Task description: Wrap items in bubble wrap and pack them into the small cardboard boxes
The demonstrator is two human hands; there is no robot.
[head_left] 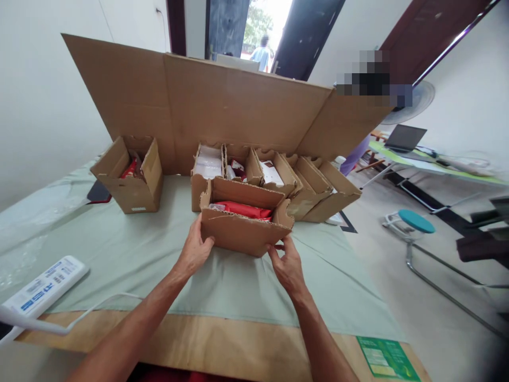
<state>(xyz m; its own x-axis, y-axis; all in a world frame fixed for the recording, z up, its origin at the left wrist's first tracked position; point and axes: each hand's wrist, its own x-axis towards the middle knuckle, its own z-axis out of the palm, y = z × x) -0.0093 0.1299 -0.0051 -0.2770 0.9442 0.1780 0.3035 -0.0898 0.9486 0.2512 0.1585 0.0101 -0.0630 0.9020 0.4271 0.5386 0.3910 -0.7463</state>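
Note:
A narrow, open-topped cardboard box (242, 236) is held between my two hands over the cloth-covered table. Inside it lies a shiny red packet (248, 210) with a bit of clear plastic at its left. My left hand (194, 246) grips the box's left end, thumb on the front face. At the lower right corner, my right hand (287, 262) grips the box with thumb and fingers. Right behind stands a row of similar boxes, among them one with clear plastic packs (209, 161), one with dark red items (238, 168) and one with a white item (271, 173).
A separate cardboard box (137, 193) with red packets stands at the left. Tall cardboard panels (246, 101) close off the back. A white power strip (47, 289) with a cable lies front left. Right of the table are a teal-topped stool (417, 220) and a laptop (405, 139).

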